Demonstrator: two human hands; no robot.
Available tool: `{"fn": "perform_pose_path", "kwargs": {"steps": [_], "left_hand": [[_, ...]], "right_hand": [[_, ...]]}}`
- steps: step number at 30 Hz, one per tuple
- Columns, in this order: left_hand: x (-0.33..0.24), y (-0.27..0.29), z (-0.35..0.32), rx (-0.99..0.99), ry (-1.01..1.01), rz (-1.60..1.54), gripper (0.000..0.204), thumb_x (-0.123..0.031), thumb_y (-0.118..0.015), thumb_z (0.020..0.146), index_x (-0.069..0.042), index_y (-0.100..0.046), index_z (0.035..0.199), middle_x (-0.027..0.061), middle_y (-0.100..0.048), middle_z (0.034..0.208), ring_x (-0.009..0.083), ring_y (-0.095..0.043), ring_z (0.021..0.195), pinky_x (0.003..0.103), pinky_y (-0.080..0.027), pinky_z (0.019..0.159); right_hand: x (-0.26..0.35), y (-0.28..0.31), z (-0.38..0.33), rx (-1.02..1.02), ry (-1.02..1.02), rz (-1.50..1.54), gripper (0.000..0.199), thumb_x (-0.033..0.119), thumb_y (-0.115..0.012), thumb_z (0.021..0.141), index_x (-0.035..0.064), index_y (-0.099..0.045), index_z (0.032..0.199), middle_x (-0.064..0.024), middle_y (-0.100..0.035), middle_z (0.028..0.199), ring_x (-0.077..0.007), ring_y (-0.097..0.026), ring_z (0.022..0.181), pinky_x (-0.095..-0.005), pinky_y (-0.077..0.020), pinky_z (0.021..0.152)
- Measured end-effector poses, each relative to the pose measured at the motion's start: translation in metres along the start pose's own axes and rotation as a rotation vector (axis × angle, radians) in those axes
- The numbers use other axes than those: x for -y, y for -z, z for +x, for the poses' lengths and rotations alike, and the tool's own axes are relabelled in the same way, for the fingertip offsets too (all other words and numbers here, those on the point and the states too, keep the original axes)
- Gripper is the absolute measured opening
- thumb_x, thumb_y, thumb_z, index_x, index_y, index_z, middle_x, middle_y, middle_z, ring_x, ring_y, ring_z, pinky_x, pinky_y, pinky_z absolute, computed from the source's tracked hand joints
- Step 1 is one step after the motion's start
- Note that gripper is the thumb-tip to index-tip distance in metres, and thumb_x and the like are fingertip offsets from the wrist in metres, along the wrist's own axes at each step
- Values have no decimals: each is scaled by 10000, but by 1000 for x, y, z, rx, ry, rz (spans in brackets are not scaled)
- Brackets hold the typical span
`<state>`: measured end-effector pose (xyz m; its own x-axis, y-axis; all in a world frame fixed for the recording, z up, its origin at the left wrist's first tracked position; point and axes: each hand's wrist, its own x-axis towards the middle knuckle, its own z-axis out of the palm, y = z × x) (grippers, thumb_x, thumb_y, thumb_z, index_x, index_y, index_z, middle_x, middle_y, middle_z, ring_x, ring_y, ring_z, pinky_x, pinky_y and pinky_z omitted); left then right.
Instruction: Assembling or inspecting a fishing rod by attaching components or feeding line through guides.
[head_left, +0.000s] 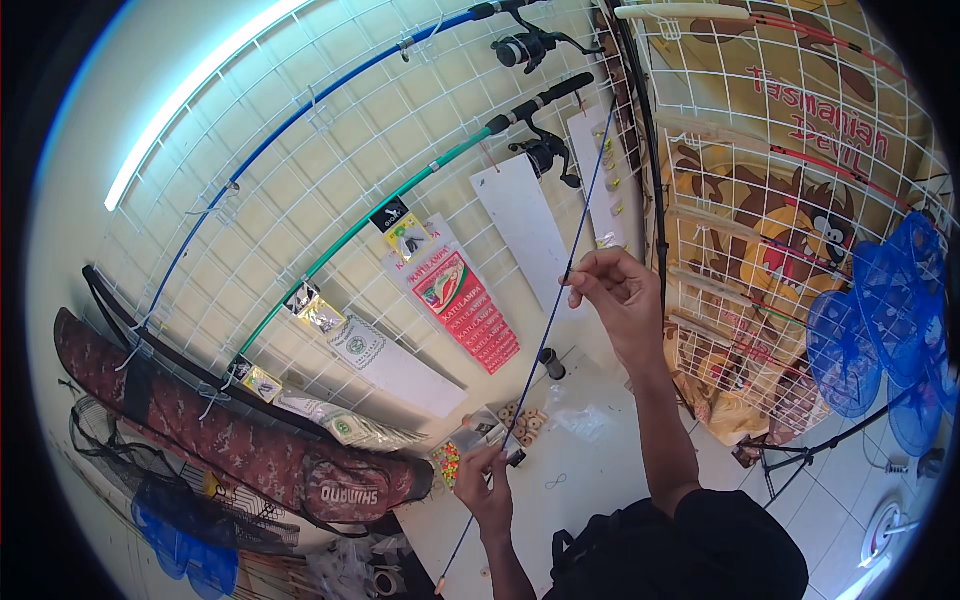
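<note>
A thin blue fishing rod [543, 350] slants across the middle, its upper end near the wall grid and its lower end at the bottom edge. My left hand [485, 490] is closed round its lower part, above the table. Higher up, my right hand [615, 290] makes a pinch with thumb and forefinger right at the rod, beside a small dark spot on it. Whether those fingertips grip the rod itself or something fine such as line is too small to tell. The other right fingers curl loosely.
Below lies a white table [600, 480] with round wooden pieces [520, 422], colourful beads [449, 465] and clear plastic bags [580, 415]. A white wire grid [290, 130] carries a green rod [400, 190], reels and tackle packets. Blue nets [900, 330] hang right; a camouflage rod bag [230, 440] hangs left.
</note>
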<state>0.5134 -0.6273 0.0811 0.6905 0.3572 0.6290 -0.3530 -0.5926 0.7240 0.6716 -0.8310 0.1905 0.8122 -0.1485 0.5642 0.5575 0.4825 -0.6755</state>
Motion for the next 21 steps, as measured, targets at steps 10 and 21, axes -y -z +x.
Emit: {"fn": "perform_pose_path", "kwargs": {"steps": [10, 21], "left_hand": [[1, 0, 0, 25, -4, 23, 119, 41, -690, 808, -27, -664, 902, 82, -638, 855, 163, -601, 761, 274, -467, 632], [0, -1, 1, 1, -4, 4, 120, 39, -687, 812, -33, -667, 906, 87, -640, 861, 175, -607, 764, 281, -465, 622]], "right_hand": [[-3, 1, -3, 24, 68, -8, 92, -10, -639, 889, -29, -584, 960, -101, -667, 855, -131, -657, 755, -252, -523, 723], [-8, -11, -12, -108, 178, -145, 62, 1, -565, 940, -28, -529, 983, -154, -678, 876, -181, -689, 864, -298, -537, 795]]}}
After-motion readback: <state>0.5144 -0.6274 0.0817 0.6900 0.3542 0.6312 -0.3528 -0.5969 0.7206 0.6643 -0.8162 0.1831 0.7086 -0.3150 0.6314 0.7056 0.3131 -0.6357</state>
